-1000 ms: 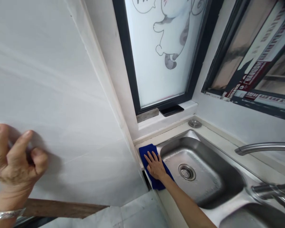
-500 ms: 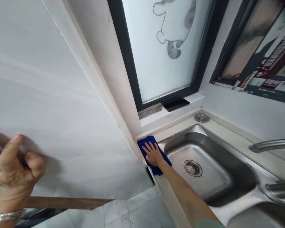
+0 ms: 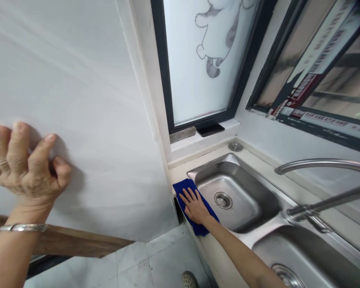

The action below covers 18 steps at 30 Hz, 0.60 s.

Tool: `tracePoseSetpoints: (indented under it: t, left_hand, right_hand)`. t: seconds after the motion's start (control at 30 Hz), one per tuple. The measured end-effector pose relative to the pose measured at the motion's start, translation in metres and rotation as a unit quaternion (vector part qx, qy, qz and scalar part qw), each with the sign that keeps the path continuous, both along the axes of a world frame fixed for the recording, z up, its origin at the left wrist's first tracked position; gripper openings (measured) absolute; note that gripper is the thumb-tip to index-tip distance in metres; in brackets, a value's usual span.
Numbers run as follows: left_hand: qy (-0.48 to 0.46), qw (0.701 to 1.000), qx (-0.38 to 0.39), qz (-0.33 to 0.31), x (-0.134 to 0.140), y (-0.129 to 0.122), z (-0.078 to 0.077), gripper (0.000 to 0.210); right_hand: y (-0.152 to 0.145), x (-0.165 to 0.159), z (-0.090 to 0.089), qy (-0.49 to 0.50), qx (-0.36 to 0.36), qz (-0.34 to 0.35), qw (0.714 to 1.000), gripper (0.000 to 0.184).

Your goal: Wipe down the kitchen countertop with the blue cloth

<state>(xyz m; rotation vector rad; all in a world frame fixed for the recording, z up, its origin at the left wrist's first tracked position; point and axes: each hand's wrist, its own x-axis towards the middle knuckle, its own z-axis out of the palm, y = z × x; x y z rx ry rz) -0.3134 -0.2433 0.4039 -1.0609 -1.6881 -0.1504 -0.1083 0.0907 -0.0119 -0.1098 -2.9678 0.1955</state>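
My right hand (image 3: 196, 209) lies palm down with its fingers spread over a blue cloth (image 3: 199, 230). The cloth rests on the pale counter (image 3: 177, 174) beside the near-left side of a steel sink basin (image 3: 228, 196) and reaches to the counter's front edge. On the left, my left hand (image 3: 31, 162) leans on a grey-white wall panel (image 3: 102, 120), its slightly bent fingers apart and holding nothing. A silver bracelet (image 3: 24, 227) circles that wrist.
A curved steel tap (image 3: 321, 162) reaches over the sink. The second basin (image 3: 312, 256) is at lower right. A round metal strainer (image 3: 235, 146) sits at the back corner. On the window ledge are a black tray (image 3: 210, 130) and a wood block (image 3: 183, 135).
My right hand and the cloth have slid away from the back corner towards the counter's front edge. My left hand shows more fully on the panel. The view has shifted, showing more sink.
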Motion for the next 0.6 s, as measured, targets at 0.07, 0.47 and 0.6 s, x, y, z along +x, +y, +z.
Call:
tracePoseSetpoints:
  t: [0.07, 0.47, 0.6]
  left_hand:
    - [0.055, 0.998, -0.01, -0.001, 0.002, 0.003, 0.003, 0.069]
    - [0.044, 0.998, -0.018, -0.042, 0.002, 0.006, 0.004, 0.08]
    - [0.026, 0.997, -0.027, -0.073, -0.002, 0.005, 0.004, 0.082]
  right_hand:
    - [-0.008, 0.023, -0.001, 0.006, 0.005, -0.003, 1.0, 0.069]
    - [-0.073, 0.225, 0.017, -0.006, 0.054, -0.026, 0.998, 0.082]
    - [-0.099, 0.296, 0.019, -0.033, 0.07, -0.049, 0.996, 0.082]
